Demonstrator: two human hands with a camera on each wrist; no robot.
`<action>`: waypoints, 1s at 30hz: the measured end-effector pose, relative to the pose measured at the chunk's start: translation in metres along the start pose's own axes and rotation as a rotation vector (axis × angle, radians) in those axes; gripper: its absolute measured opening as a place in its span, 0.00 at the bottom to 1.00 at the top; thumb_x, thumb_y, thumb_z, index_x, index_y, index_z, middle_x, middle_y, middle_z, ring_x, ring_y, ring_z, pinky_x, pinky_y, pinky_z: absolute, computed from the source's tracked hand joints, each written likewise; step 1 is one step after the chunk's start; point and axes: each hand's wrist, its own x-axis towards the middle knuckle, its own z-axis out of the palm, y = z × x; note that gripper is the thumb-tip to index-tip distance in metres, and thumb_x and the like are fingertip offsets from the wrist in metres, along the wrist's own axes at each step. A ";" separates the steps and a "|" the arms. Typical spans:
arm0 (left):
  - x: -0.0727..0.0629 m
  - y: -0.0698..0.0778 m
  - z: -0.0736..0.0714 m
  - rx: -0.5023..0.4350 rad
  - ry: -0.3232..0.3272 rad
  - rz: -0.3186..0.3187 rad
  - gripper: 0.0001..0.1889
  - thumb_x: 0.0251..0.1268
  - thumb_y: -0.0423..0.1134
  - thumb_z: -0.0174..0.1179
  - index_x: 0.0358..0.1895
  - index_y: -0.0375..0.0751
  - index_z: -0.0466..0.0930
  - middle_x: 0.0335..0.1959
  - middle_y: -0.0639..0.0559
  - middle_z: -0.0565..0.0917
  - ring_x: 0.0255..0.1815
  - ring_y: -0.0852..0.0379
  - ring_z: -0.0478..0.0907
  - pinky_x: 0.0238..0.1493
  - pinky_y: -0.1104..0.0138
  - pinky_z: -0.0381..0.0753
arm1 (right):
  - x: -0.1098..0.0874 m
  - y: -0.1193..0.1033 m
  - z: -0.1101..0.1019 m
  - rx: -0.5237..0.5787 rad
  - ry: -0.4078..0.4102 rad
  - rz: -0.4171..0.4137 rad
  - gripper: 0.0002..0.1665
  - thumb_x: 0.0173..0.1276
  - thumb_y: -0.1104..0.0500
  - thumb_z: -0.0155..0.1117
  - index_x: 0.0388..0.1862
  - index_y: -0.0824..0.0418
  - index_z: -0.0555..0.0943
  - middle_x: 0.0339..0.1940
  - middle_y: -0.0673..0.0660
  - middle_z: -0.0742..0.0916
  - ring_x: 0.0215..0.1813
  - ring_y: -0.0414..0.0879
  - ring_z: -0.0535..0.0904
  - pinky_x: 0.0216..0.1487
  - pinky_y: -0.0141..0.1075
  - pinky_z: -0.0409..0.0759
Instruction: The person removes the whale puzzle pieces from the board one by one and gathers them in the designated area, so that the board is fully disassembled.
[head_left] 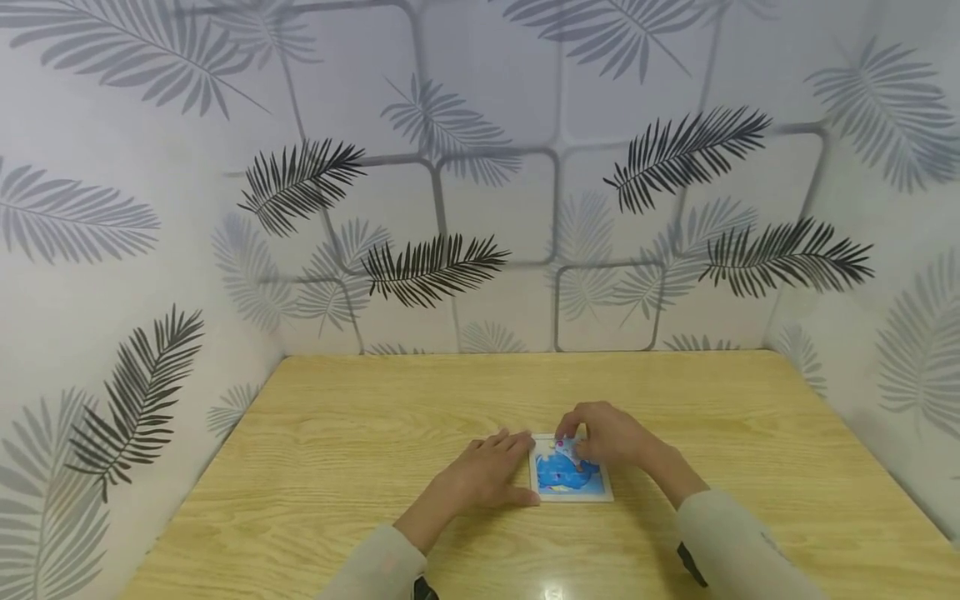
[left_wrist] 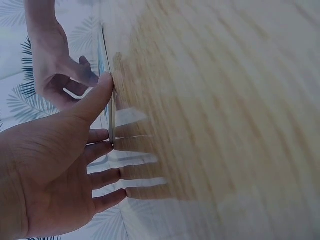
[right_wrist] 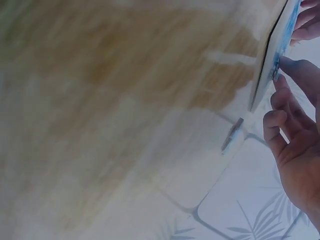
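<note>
A square picture puzzle (head_left: 570, 483) with a white rim and a blue cartoon animal lies flat on the table. My left hand (head_left: 491, 471) rests at its left edge; in the left wrist view the fingers are spread, with the thumb (left_wrist: 100, 97) against the edge. Over the puzzle's upper right part, my right hand (head_left: 609, 435) pinches a small pale puzzle piece (head_left: 567, 451) between thumb and forefinger. Its other fingers curl loosely in the right wrist view. The fingertips partly cover that piece. A thin loose piece (right_wrist: 232, 136) lies on the table beyond the puzzle in that view.
The glossy wood-grain table (head_left: 360, 417) reaches back to a wall (head_left: 495, 208) papered with leaf patterns. More papered wall stands at the left and right sides.
</note>
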 end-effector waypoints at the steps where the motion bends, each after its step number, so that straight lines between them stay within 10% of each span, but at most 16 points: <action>1: 0.000 0.000 0.000 -0.002 0.002 0.000 0.45 0.70 0.66 0.61 0.82 0.47 0.59 0.83 0.51 0.62 0.83 0.43 0.57 0.78 0.44 0.62 | 0.000 0.001 0.000 0.002 -0.010 -0.016 0.15 0.61 0.68 0.73 0.44 0.51 0.89 0.42 0.48 0.87 0.40 0.43 0.79 0.46 0.43 0.83; 20: 0.001 0.000 0.000 0.005 -0.006 0.012 0.44 0.71 0.66 0.59 0.82 0.47 0.58 0.83 0.51 0.61 0.83 0.42 0.56 0.77 0.43 0.62 | 0.000 0.001 0.004 0.041 -0.032 -0.052 0.17 0.58 0.68 0.75 0.46 0.54 0.88 0.42 0.49 0.86 0.42 0.43 0.78 0.43 0.38 0.80; 30: 0.000 0.000 0.001 0.031 0.017 0.022 0.45 0.69 0.66 0.61 0.81 0.46 0.60 0.82 0.51 0.63 0.82 0.43 0.59 0.76 0.45 0.64 | -0.024 0.034 -0.025 0.150 0.054 -0.009 0.19 0.61 0.71 0.67 0.49 0.57 0.87 0.45 0.54 0.87 0.23 0.39 0.70 0.25 0.33 0.73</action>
